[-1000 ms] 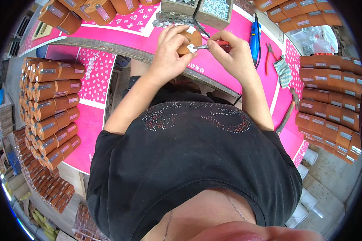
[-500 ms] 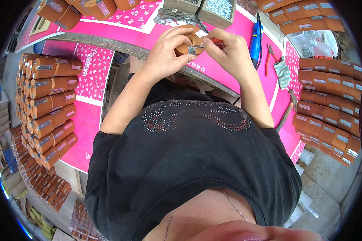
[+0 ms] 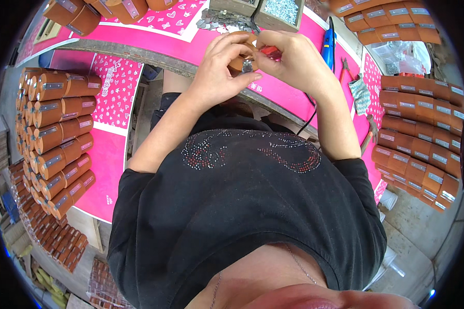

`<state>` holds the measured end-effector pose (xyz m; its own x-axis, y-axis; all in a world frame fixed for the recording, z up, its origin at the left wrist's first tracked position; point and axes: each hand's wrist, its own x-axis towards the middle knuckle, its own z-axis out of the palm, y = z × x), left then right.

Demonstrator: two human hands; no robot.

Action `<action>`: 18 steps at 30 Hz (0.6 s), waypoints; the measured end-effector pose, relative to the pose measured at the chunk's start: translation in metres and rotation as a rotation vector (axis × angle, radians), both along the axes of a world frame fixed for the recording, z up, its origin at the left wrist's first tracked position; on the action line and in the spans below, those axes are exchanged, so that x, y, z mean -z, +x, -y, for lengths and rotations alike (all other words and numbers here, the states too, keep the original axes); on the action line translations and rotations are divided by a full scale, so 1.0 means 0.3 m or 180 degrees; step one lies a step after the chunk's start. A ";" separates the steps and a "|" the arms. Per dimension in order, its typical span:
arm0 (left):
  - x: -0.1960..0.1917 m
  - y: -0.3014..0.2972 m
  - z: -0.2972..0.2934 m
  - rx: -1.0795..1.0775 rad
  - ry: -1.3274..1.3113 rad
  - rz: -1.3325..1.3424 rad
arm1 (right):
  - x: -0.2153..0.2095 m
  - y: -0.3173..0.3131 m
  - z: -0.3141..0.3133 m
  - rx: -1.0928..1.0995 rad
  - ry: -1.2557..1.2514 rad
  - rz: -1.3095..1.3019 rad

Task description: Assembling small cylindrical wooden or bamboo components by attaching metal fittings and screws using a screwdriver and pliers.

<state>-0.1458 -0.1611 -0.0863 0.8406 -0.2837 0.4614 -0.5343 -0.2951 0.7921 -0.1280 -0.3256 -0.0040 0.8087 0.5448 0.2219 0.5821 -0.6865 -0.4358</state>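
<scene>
My left hand (image 3: pixel 222 69) is wrapped round a round brown wooden piece (image 3: pixel 237 63), holding it above the near edge of the pink table. A small shiny metal plate (image 3: pixel 248 65) sits on the side of the piece facing me, close to my left thumb. My right hand (image 3: pixel 288 56) is closed round a red-handled tool (image 3: pixel 270 52), its fist against the right side of the wooden piece. The tool's working end is hidden behind my fingers, so I cannot tell its kind.
Stacked brown wooden cylinders with metal plates stand left (image 3: pixel 51 131) and right (image 3: pixel 423 129). Beyond my hands are loose metal plates (image 3: pixel 224 21) and a box of small screws (image 3: pixel 279 11). A blue corded tool (image 3: pixel 328 49), pliers (image 3: pixel 344 69) and a glove (image 3: pixel 361 95) lie right.
My right hand has turned and come in over the wooden piece, with its elbow swung outward. The red handle now points toward me. My left hand keeps its hold.
</scene>
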 end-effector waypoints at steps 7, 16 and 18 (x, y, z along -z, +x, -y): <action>0.054 -0.002 0.033 -0.0547 -0.0236 0.0363 | -0.077 -0.002 -0.064 -0.0307 -0.1018 -0.0146; 0.083 -0.002 0.039 -0.0587 -0.0382 0.0277 | -0.008 -0.019 -0.105 0.0847 -0.0952 0.0620; 0.083 -0.004 0.025 -0.0428 -0.0276 0.0297 | -0.001 -0.013 -0.102 0.0839 -0.0923 0.0622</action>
